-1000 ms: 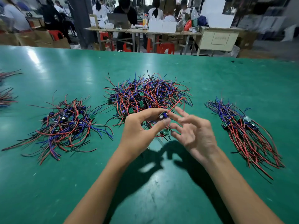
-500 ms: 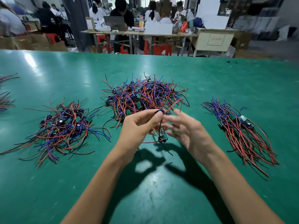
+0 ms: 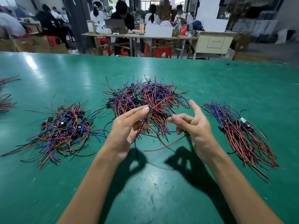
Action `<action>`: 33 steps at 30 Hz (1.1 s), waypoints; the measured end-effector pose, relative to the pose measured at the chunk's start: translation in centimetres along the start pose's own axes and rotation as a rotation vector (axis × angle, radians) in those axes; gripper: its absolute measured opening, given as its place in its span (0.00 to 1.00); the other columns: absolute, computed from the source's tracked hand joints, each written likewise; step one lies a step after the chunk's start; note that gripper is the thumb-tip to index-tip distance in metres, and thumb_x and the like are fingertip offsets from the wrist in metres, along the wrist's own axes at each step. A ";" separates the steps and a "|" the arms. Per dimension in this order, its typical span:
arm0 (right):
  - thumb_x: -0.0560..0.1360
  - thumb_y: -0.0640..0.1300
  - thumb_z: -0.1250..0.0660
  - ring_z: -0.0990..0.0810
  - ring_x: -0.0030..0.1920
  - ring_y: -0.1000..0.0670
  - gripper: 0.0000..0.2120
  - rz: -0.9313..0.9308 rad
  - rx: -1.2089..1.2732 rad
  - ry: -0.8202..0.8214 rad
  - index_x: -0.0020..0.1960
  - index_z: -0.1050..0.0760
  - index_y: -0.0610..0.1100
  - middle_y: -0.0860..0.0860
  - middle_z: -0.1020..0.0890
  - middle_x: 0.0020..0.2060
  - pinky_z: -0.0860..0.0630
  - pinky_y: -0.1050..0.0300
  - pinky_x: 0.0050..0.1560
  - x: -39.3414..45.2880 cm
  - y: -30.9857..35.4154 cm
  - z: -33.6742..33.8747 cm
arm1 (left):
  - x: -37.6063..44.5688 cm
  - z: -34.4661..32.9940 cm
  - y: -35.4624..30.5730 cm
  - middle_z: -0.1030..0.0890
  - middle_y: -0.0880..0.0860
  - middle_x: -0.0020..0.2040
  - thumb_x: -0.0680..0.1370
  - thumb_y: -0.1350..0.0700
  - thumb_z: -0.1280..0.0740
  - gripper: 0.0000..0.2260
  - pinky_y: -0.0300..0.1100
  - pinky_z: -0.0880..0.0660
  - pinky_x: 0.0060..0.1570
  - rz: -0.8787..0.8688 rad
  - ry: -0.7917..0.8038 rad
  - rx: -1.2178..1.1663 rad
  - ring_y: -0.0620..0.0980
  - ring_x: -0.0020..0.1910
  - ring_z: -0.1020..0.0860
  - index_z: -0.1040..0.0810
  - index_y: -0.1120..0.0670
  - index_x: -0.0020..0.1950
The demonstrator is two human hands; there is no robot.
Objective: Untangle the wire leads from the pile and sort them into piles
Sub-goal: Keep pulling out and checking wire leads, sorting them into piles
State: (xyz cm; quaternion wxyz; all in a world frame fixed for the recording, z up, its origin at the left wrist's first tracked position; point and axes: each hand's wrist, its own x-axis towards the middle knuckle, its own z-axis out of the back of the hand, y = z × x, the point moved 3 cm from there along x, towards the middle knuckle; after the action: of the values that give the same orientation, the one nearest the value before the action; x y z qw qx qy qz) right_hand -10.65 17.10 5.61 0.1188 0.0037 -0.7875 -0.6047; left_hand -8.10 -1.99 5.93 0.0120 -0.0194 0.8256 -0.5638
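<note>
A tangled centre pile [image 3: 150,94] of red, blue and black wire leads with small green boards lies on the green table [image 3: 161,183]. Just in front of it, my left hand [image 3: 127,126] pinches the dark end part of one wire lead [image 3: 149,110] between thumb and forefinger. Its black wires hang down past my palm. My right hand [image 3: 195,126] is to the right with the index finger pointing up, and its lower fingers curl round a red wire and a blue wire [image 3: 165,144] of that lead. A looser left pile [image 3: 64,126] and a straighter right pile [image 3: 239,135] flank the hands.
More wire leads [image 3: 6,101] lie at the table's far left edge. Beyond the table's far edge are workbenches [image 3: 139,36], red stools and several seated people. The green surface shows bare in front of my forearms.
My hands have drawn apart. The right hand has moved right and now holds the red and blue wires, drawn out between the hands. The left hand keeps its pinch on the lead.
</note>
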 end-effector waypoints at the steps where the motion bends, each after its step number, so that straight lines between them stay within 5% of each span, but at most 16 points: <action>1: 0.68 0.44 0.25 0.26 0.32 0.50 0.53 0.024 0.029 -0.033 0.82 0.56 0.43 0.46 0.13 0.42 0.28 0.66 0.35 0.1 0.0 0.2 | 0.0 0.0 0.0 0.16 0.48 0.46 0.68 0.48 0.25 0.16 0.33 0.26 0.36 0.007 0.025 0.024 0.44 0.36 0.23 0.14 0.53 0.54; 5: 0.69 0.43 0.25 0.27 0.41 0.45 0.49 0.055 0.044 -0.080 0.82 0.50 0.43 0.45 0.13 0.41 0.30 0.65 0.32 0.1 0.0 0.7 | -0.1 -0.2 0.1 0.15 0.51 0.48 0.72 0.51 0.27 0.12 0.33 0.31 0.28 0.029 0.059 0.049 0.45 0.32 0.24 0.14 0.54 0.54; 10: 0.69 0.44 0.24 0.24 0.34 0.50 0.41 0.124 -0.140 0.033 0.77 0.39 0.49 0.43 0.13 0.40 0.30 0.65 0.34 0.1 1.1 1.0 | -0.3 -0.2 -0.4 0.20 0.44 0.40 0.78 0.52 0.31 0.10 0.31 0.40 0.24 -0.048 0.048 0.212 0.42 0.28 0.33 0.14 0.51 0.57; 15: 0.69 0.47 0.19 0.31 0.27 0.57 0.38 0.220 -0.427 0.117 0.73 0.35 0.58 0.47 0.13 0.41 0.33 0.71 0.33 0.0 1.1 1.4 | -0.7 -0.3 -0.6 0.26 0.47 0.31 0.77 0.51 0.26 0.04 0.32 0.40 0.28 -0.324 -0.045 0.545 0.43 0.28 0.36 0.14 0.49 0.46; 19: 0.68 0.48 0.19 0.21 0.33 0.52 0.34 0.094 -0.645 0.249 0.67 0.32 0.62 0.52 0.13 0.44 0.27 0.65 0.40 0.2 0.4 2.4 | -0.3 0.4 -1.1 0.20 0.51 0.37 0.78 0.55 0.27 0.02 0.34 0.36 0.29 -0.358 -0.162 0.389 0.43 0.30 0.32 0.15 0.51 0.46; 23: 0.72 0.53 0.22 0.19 0.34 0.57 0.14 0.006 -0.827 0.339 0.55 0.20 0.58 0.56 0.13 0.39 0.25 0.66 0.40 -0.1 -0.5 2.0 | -0.2 1.6 -1.5 0.18 0.47 0.36 0.77 0.56 0.27 0.03 0.31 0.35 0.27 -0.361 -0.198 0.303 0.41 0.28 0.30 0.14 0.53 0.49; 25: 0.75 0.57 0.26 0.20 0.32 0.58 0.08 -0.049 -0.831 0.301 0.49 0.17 0.53 0.55 0.13 0.36 0.23 0.64 0.38 -0.1 -1.0 1.3 | -0.2 1.6 -1.5 0.15 0.50 0.40 0.75 0.53 0.26 0.06 0.32 0.35 0.26 -0.318 -0.168 0.230 0.43 0.28 0.31 0.14 0.53 0.50; 28: 0.80 0.56 0.32 0.24 0.25 0.57 0.15 -0.152 -0.663 0.190 0.41 0.15 0.48 0.49 0.14 0.32 0.28 0.65 0.28 -0.1 -1.1 0.4 | -0.2 1.1 -1.0 0.18 0.48 0.35 0.73 0.48 0.27 0.13 0.33 0.38 0.27 -0.263 -0.120 0.175 0.44 0.29 0.33 0.14 0.55 0.52; 31: 0.79 0.53 0.32 0.24 0.26 0.53 0.12 -0.247 -0.203 0.078 0.46 0.14 0.48 0.46 0.14 0.36 0.31 0.65 0.25 -0.3 -1.0 0.0 | -0.2 0.7 -0.5 0.21 0.47 0.33 0.75 0.49 0.30 0.14 0.33 0.39 0.28 -0.235 -0.062 0.197 0.45 0.29 0.35 0.15 0.57 0.55; 33: 0.79 0.50 0.32 0.23 0.30 0.53 0.09 -0.237 -0.203 0.113 0.51 0.14 0.49 0.47 0.13 0.40 0.30 0.66 0.29 -0.5 -1.3 -0.5 | -0.1 0.3 -0.1 0.17 0.51 0.40 0.76 0.49 0.31 0.13 0.34 0.36 0.30 -0.198 -0.024 0.178 0.45 0.30 0.33 0.15 0.55 0.54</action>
State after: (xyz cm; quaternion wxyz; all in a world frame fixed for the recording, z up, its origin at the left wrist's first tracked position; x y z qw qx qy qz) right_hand -10.21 16.37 4.38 0.0905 0.1184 -0.7085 -0.6898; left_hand -7.97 -2.31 5.94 -0.0324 -0.1064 0.7662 -0.6329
